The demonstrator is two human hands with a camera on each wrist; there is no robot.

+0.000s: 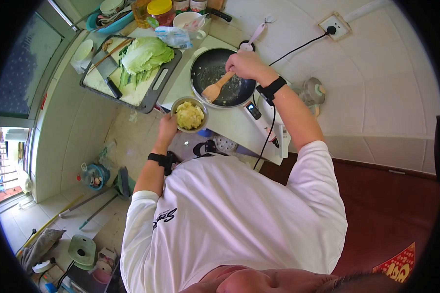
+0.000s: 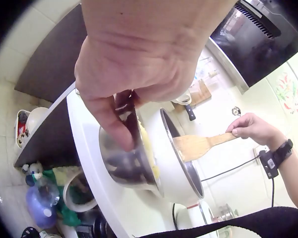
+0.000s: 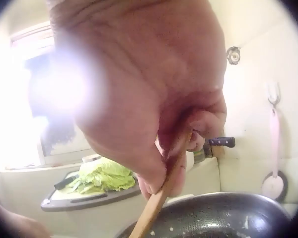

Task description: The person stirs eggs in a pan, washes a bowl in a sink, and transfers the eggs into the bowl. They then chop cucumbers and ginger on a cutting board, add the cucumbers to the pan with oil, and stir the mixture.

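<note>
My left hand (image 1: 166, 131) grips the rim of a metal bowl (image 2: 121, 161), thumb outside it, close beside the pan. Soft yellow pieces resembling scrambled egg (image 1: 189, 116) fill the bowl. With my right hand (image 1: 245, 65) I pinch the handle of a wooden spatula (image 1: 213, 92). Its flat blade lies over the near side of a dark-lined frying pan (image 1: 200, 68). Small pale bits are scattered across the pan's inside. In the left wrist view, the bowl overlaps the white outside of the pan.
Left of the pan, a cutting board (image 1: 159, 88) carries leafy cabbage (image 1: 146, 54) and a cleaver (image 1: 102, 66). Behind stand a white cup (image 1: 186, 20) and a yellow-lidded jar (image 1: 160, 7). A black cord (image 1: 298, 47) runs from the wall socket past my right arm.
</note>
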